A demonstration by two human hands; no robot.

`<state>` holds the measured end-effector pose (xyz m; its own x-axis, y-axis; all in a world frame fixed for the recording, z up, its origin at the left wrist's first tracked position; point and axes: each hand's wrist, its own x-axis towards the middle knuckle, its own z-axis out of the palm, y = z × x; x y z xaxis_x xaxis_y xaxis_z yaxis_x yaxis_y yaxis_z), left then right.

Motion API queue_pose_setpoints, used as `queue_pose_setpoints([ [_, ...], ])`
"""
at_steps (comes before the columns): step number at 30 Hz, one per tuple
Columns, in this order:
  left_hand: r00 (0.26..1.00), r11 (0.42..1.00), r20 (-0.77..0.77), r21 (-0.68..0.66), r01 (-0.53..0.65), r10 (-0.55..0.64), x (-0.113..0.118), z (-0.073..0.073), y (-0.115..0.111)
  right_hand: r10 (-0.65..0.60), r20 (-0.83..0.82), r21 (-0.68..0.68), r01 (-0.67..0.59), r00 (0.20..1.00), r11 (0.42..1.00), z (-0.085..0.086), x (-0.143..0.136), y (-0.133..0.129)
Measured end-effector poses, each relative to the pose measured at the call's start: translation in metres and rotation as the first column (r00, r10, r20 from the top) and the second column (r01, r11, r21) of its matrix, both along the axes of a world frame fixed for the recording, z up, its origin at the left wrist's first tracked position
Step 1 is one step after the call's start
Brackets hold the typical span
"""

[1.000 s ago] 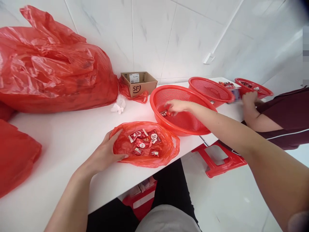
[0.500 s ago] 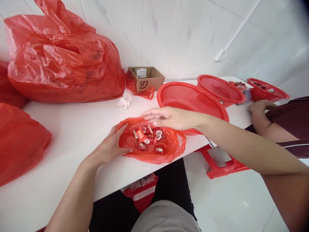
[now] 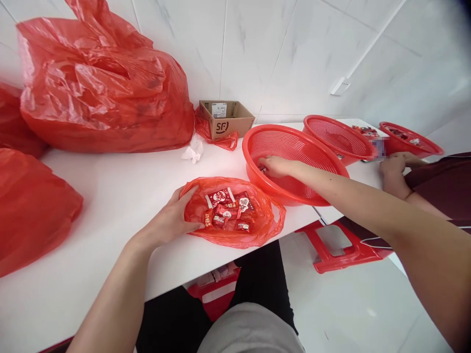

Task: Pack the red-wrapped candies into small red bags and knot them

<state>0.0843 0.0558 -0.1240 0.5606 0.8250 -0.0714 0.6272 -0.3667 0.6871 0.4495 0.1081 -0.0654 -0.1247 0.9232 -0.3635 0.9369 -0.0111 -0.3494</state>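
On the white table, an open red plastic bag holds several small wrapped packets, mostly red with white print. My left hand grips the bag's left rim, thumb inside and fingers outside. Right of the bag stands a large red perforated basket. Inside it, at its left side, is my right hand, with the fingers bent down and closed round a small dark packet that shows only in part.
Big filled red bags stand at the left. Behind are a cardboard box and a crumpled white tissue. More red baskets and a person's hand are at the right; a red stool is below the table.
My right hand has moved from above the bag into the large basket and closed. The packets in the bag lie differently, with another at the left. My left hand remains on the rim.
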Motion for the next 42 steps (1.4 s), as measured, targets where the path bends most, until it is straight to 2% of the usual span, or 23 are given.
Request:
queue_pose_setpoints([
  [3,1.0,1.0,0.009,0.013,0.003,-0.003,-0.001,-0.002,0.002,-0.069,0.05,0.001,0.069,0.996,0.998,0.012,-0.003,0.002],
  [4,1.0,1.0,0.012,0.017,0.006,-0.006,-0.001,-0.003,0.002,-0.101,0.017,-0.009,0.101,0.995,0.995,0.019,-0.004,0.001],
  [6,1.0,1.0,0.017,0.024,0.011,-0.011,-0.001,-0.004,0.002,-0.209,-0.181,-0.037,0.206,0.961,0.978,0.033,-0.005,-0.004],
  [7,1.0,1.0,0.019,0.026,0.011,-0.012,-0.001,-0.004,0.002,-0.277,-0.315,-0.06,0.272,0.908,0.96,0.04,-0.006,-0.008],
  [9,1.0,1.0,0.018,0.021,0.012,-0.012,0.0,-0.003,0.001,-0.381,-0.536,-0.131,0.371,0.753,0.919,0.052,-0.009,-0.019],
  [12,1.0,1.0,-0.002,0.006,0.005,-0.005,0.001,-0.002,0.001,-0.398,-0.669,-0.205,0.358,0.628,0.911,0.064,-0.017,-0.035],
  [16,1.0,1.0,-0.023,-0.007,0.0,0.0,0.001,0.001,0.0,-0.307,-0.755,-0.224,0.212,0.58,0.951,0.068,-0.039,-0.056],
  [18,1.0,1.0,-0.022,-0.008,0.005,-0.005,0.001,0.002,0.0,-0.255,-0.755,-0.213,0.142,0.604,0.967,0.064,-0.056,-0.066],
  [20,1.0,1.0,-0.004,0.0,0.011,-0.011,0.001,0.003,-0.001,-0.198,-0.689,-0.153,0.127,0.697,0.98,0.059,-0.073,-0.077],
  [23,0.999,1.0,0.04,0.024,0.015,-0.016,0.001,0.004,-0.002,-0.053,-0.455,0.135,0.128,0.889,0.983,0.055,-0.092,-0.099],
  [25,0.998,0.999,0.062,0.042,0.002,-0.004,0.001,0.003,-0.001,0.028,-0.306,0.296,0.068,0.951,0.953,0.055,-0.097,-0.12],
  [26,0.998,0.999,0.069,0.05,-0.008,0.004,0.001,0.002,0.0,0.05,-0.261,0.333,0.041,0.964,0.942,0.056,-0.097,-0.132],
  [28,0.997,0.998,0.082,0.063,-0.021,0.016,0.001,0.001,0.002,0.044,-0.199,0.352,0.029,0.979,0.936,0.056,-0.091,-0.156],
  [31,0.986,0.994,0.152,0.081,-0.075,0.062,0.001,0.0,0.005,-0.036,-0.122,0.341,0.076,0.992,0.937,0.05,-0.073,-0.189],
  [34,0.938,0.967,0.27,0.075,-0.243,0.215,0.001,0.0,-0.003,-0.125,-0.13,0.294,0.158,0.984,0.943,0.035,-0.053,-0.21],
  [38,0.846,0.884,0.281,-0.022,-0.467,0.454,-0.002,0.001,-0.034,-0.145,-0.262,0.223,0.206,0.954,0.953,0.007,-0.043,-0.218],
  [40,0.813,0.85,0.258,-0.069,-0.522,0.521,-0.006,0.003,-0.051,-0.11,-0.36,0.212,0.196,0.926,0.957,-0.003,-0.045,-0.215],
  [42,0.783,0.825,0.264,-0.11,-0.555,0.563,-0.014,0.005,-0.064,-0.069,-0.447,0.273,0.209,0.892,0.939,-0.008,-0.052,-0.208],
])
